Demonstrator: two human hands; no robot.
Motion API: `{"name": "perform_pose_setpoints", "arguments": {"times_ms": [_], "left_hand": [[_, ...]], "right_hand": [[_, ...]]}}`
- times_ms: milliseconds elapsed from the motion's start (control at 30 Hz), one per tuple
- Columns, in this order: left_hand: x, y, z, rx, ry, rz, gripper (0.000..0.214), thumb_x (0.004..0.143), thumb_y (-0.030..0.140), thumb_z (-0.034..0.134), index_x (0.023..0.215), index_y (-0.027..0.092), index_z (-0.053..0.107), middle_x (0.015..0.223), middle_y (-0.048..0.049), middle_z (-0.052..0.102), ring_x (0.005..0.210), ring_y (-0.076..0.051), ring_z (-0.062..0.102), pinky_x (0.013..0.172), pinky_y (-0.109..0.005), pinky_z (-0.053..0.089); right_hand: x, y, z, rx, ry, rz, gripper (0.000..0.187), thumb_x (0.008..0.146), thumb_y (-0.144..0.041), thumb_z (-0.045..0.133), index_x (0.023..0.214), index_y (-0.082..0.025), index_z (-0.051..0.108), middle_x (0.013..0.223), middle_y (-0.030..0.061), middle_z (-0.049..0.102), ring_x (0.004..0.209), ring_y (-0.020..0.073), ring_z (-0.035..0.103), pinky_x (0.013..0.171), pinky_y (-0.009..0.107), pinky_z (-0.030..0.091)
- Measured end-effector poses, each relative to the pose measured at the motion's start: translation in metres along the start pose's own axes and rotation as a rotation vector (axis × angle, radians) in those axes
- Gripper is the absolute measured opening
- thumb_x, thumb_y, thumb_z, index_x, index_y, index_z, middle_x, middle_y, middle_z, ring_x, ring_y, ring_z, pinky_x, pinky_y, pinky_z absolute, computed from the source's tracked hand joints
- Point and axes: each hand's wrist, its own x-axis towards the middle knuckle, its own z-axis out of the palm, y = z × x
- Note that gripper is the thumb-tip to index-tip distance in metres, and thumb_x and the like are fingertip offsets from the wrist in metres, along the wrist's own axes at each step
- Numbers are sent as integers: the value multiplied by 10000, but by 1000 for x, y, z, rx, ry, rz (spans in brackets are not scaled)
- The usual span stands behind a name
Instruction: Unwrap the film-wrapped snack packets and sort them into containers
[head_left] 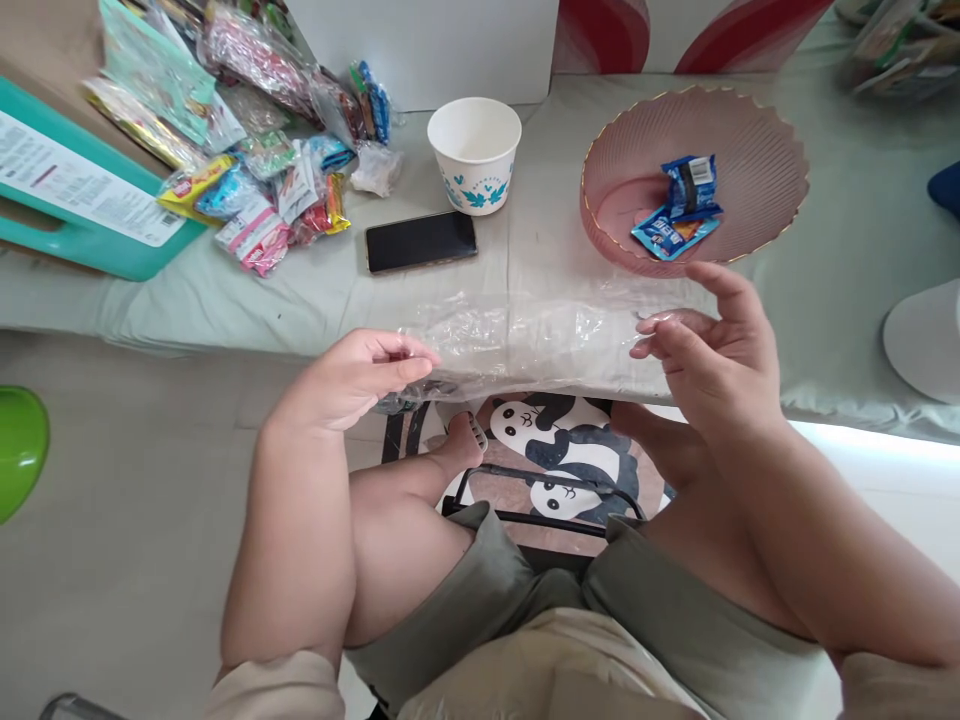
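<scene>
A clear plastic bag is stretched flat between my two hands over the near edge of the cloth-covered table. My left hand pinches its left end with closed fingers. My right hand grips its right end between thumb and fingers. Just beyond the bag stands a pink ribbed bowl with two blue snack packets inside.
A black phone and a white paper cup sit behind the bag. A heap of several snack packets lies at the back left beside a teal tray. A white lid is at the right, a green object on the floor left.
</scene>
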Motion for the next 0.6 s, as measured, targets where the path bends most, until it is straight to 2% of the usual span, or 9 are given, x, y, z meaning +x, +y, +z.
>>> {"name": "perform_pose_setpoints", "arguments": {"times_ms": [100, 167, 200, 267, 333, 367, 433, 533, 600], "left_hand": [[3, -9, -1, 108, 176, 205, 245, 673, 459, 919, 700, 232, 830, 710, -40, 637, 724, -160, 576, 623, -276, 479], [10, -15, 0, 142, 345, 463, 198, 655, 431, 941, 703, 267, 842, 1048, -78, 728, 1110, -248, 644, 924, -370, 550], [14, -17, 2, 135, 400, 603, 191, 634, 415, 960, 707, 281, 846, 1259, -73, 713, 1319, -288, 582, 1080, -416, 507], [21, -19, 7, 79, 395, 852, 183, 640, 400, 971, 742, 300, 857, 1504, -33, 637, 1526, -328, 454, 1267, -466, 365], [26, -18, 13, -22, 303, 990, 120, 755, 401, 907, 814, 303, 871, 1413, -46, 727, 1471, -317, 552, 1288, -481, 360], [28, -16, 16, -85, 267, 1006, 116, 805, 406, 868, 849, 298, 875, 1286, -56, 791, 1369, -300, 646, 1254, -476, 416], [32, -13, 21, -236, 222, 918, 168, 833, 426, 836, 921, 287, 871, 1120, -46, 835, 1173, -271, 751, 1115, -444, 551], [43, -12, 22, -432, 171, 672, 345, 721, 461, 900, 1008, 285, 824, 1175, -18, 807, 1036, -270, 781, 864, -397, 644], [54, -14, 20, -474, 207, 542, 388, 722, 429, 883, 1060, 277, 768, 1229, -23, 776, 977, -265, 788, 744, -369, 638]], "right_hand": [[4, -1, -3, -19, 30, -75, 319, 830, -197, 798, 1121, -316, 742, 789, 0, 757, 717, 183, 734, 748, 369, 619], [4, -1, -5, -41, 44, -122, 207, 849, -186, 770, 1032, -283, 781, 837, 21, 783, 711, 172, 742, 752, 361, 619], [4, -1, -7, -40, 38, -139, 180, 855, -194, 757, 1013, -273, 793, 858, 26, 792, 706, 168, 743, 748, 361, 621], [6, 1, -10, -6, 2, -152, 197, 851, -239, 749, 1040, -269, 798, 868, 25, 801, 691, 174, 746, 718, 371, 625], [9, 5, -12, 18, -42, -133, 289, 834, -301, 769, 1122, -281, 778, 857, 13, 804, 681, 185, 749, 703, 382, 618], [12, 8, -14, 17, -59, -126, 343, 823, -328, 785, 1164, -290, 761, 854, 10, 803, 696, 191, 755, 708, 383, 611], [19, 15, -15, 1, -75, -141, 455, 804, -377, 817, 1242, -313, 711, 894, 13, 806, 776, 205, 771, 748, 387, 599], [29, 24, -13, -4, -95, -212, 630, 776, -423, 843, 1353, -368, 598, 1031, 23, 791, 929, 224, 764, 823, 417, 601], [36, 30, -11, -35, -83, -225, 676, 790, -385, 828, 1397, -399, 532, 1162, 28, 759, 935, 203, 747, 832, 411, 598]]}}
